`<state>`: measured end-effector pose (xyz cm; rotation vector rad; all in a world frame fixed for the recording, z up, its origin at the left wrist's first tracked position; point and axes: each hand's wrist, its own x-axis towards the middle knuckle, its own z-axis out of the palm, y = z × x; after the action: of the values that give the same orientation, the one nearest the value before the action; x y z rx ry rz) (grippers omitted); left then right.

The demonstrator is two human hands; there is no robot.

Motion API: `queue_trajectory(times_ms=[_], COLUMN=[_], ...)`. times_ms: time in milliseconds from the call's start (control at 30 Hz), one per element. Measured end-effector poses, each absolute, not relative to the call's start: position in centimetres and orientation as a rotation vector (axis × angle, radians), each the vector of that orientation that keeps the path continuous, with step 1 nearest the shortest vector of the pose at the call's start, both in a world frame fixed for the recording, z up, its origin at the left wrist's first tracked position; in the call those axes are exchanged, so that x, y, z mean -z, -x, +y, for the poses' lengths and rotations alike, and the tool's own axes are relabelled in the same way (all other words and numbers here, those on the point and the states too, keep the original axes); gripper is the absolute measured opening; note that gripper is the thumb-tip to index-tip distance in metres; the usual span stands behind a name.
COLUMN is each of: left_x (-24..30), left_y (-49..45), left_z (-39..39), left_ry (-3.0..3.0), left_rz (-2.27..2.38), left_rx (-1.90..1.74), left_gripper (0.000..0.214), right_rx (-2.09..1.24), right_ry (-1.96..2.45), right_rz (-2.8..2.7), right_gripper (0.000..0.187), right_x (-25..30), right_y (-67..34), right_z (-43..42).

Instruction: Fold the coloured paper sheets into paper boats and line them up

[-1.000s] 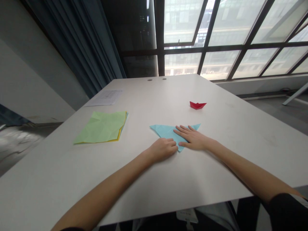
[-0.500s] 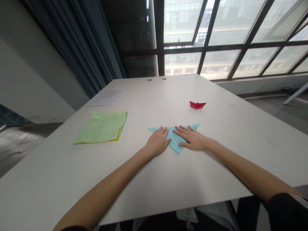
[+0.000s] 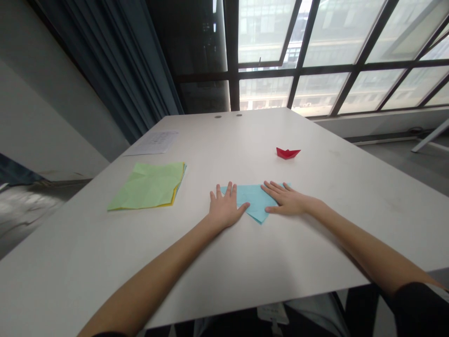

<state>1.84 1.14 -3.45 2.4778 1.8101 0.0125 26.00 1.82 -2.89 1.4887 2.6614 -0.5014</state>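
Observation:
A light blue paper triangle (image 3: 255, 201) lies flat on the white table (image 3: 245, 262), its point toward me. My left hand (image 3: 223, 208) presses flat on its left corner, fingers spread apart. My right hand (image 3: 286, 200) lies flat on its right side, fingers stretched out. Neither hand grips anything.
A stack of coloured sheets, green on top (image 3: 149, 185), lies to the left. A white printed sheet (image 3: 153, 142) sits farther back on the left. A small red paper boat (image 3: 287, 152) stands behind the blue paper. Large windows and a dark curtain rise behind the table.
My left hand went from a closed fist at the paper's near point to a flat, spread hand on its left corner. My right hand slid a little to the right.

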Motion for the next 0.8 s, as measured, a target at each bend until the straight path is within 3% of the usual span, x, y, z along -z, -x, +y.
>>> queue_trajectory(times_ms=[133, 333, 567, 800], left_x=[3.3, 3.5, 3.7, 3.7], left_y=[-1.7, -1.4, -1.4, -1.4], left_z=[1.0, 1.1, 1.1, 1.1], left_ry=[-2.466, -2.464, -2.461, -2.469], left_rz=[1.813, 1.796, 1.788, 1.797], left_rx=[-0.015, -0.046, -0.076, -0.062], left_gripper=[0.083, 0.081, 0.081, 0.082], right_rx=[0.542, 0.411, 0.24, 0.137], right_ry=[-1.553, -1.518, -1.422, -1.2], right_rz=[2.564, 2.756, 2.996, 3.148], right_gripper=[0.093, 0.09, 0.061, 0.052], right_x=[2.5, 2.1, 1.1, 1.0], right_y=[-28.0, -28.5, -27.5, -26.1], right_z=[2.2, 2.4, 2.4, 1.6])
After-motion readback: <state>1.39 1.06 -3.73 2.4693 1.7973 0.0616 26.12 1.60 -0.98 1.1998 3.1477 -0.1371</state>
